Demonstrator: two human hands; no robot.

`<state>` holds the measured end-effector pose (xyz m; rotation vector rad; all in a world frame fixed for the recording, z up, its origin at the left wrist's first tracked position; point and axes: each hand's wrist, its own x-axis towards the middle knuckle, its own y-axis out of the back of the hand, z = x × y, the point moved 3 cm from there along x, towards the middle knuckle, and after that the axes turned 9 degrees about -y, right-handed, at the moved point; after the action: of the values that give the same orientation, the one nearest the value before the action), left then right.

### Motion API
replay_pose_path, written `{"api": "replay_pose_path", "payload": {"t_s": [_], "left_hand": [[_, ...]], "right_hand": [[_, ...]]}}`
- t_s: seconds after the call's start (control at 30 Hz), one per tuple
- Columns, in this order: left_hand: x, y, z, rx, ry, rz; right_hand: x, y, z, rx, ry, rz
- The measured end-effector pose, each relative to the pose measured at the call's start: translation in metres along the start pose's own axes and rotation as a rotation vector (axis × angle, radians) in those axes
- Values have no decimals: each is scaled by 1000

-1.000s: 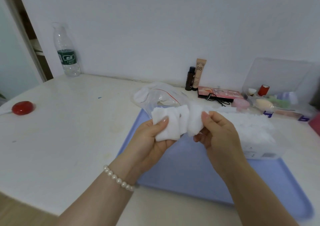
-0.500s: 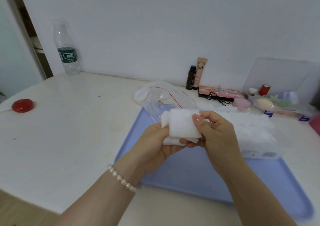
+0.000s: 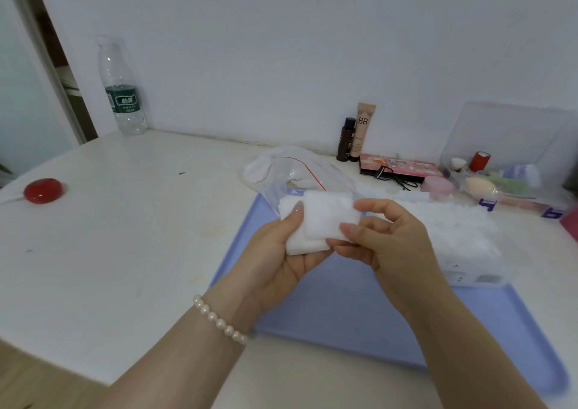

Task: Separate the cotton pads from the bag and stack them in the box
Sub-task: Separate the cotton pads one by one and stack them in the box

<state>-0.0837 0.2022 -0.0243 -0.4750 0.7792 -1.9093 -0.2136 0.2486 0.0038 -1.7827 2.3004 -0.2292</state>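
Note:
A small stack of white cotton pads [image 3: 322, 221] is held above the blue tray [image 3: 341, 311]. My left hand [image 3: 278, 258] cups the stack from below and the left, thumb on top. My right hand [image 3: 387, 246] pinches the stack's right edge with thumb and fingers. Behind the hands lies the clear zip bag [image 3: 287, 170] with a red seal line, a few pads still inside. The clear box [image 3: 478, 271] stands on the tray to the right, filled with white pads [image 3: 450, 227].
A water bottle [image 3: 120, 89] stands at the back left by the wall. A red round object [image 3: 43, 190] lies near the table's left edge. Cosmetics, a palette [image 3: 397, 167] and a clear organiser [image 3: 513, 177] crowd the back right.
The pads were spread apart between both hands a second ago. The hands have since come together, gathering the pads into one stack held by both.

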Motion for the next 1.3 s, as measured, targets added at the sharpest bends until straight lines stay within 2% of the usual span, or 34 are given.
{"api": "replay_pose_path", "payload": {"t_s": [0.1, 0.23, 0.47, 0.6, 0.83, 1.03, 1.3], "left_hand": [[-2, -2, 0, 59, -48, -8], [-1, 3, 0, 156, -100, 58], [-1, 1, 0, 83, -85, 49], [-1, 0, 2, 59, -88, 43], [-3, -2, 2, 46, -92, 21], [-2, -1, 1, 58, -92, 24], [-2, 0, 2, 51, -85, 45]], "right_hand": [[0, 2, 1, -58, 71, 80], [-1, -1, -1, -174, 90, 139], [4, 8, -6, -32, 22, 157], [0, 7, -6, -179, 112, 239], [-1, 6, -5, -191, 106, 271], [0, 5, -6, -145, 51, 224], [-6, 2, -10, -380, 325, 305]]}}
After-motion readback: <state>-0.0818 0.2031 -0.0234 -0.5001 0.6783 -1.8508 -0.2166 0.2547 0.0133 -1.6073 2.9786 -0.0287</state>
